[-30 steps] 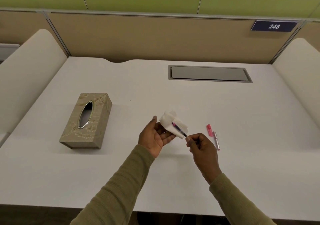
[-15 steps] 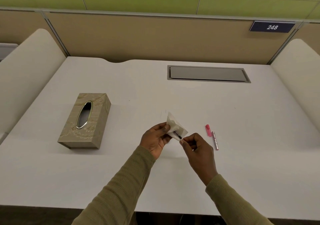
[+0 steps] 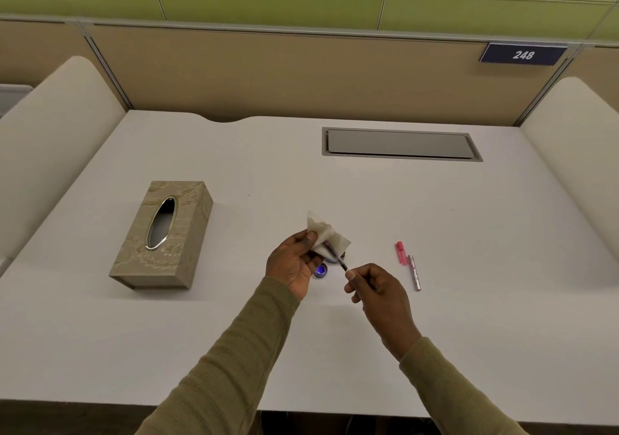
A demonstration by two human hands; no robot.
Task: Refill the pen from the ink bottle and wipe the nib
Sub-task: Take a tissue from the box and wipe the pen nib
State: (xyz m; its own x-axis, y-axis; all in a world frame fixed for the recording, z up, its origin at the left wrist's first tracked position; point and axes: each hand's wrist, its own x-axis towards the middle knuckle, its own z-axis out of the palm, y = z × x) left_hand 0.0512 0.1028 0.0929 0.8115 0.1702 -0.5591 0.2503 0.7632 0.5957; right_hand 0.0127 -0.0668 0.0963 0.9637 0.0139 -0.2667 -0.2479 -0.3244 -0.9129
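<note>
My left hand (image 3: 294,262) pinches a crumpled white tissue (image 3: 326,237) above the desk. My right hand (image 3: 378,287) grips the rear end of a thin pen section (image 3: 336,257), whose nib end lies against the tissue. Just below the tissue a small blue-lit round thing (image 3: 321,270) sits on the desk, and a dark round shape (image 3: 335,260), probably the ink bottle, is mostly hidden behind tissue and pen. A pink pen cap (image 3: 400,252) and a silver patterned barrel (image 3: 414,272) lie to the right of my hands.
A beige tissue box (image 3: 164,237) with an oval opening stands at the left of the white desk (image 3: 469,317). A grey cable hatch (image 3: 400,143) is set in the desk at the back. Padded dividers rise on both sides.
The tissue was folded around the nib half a second ago; now the pen has slid back out toward the right and more of its shaft shows. The blue round thing has come into sight.
</note>
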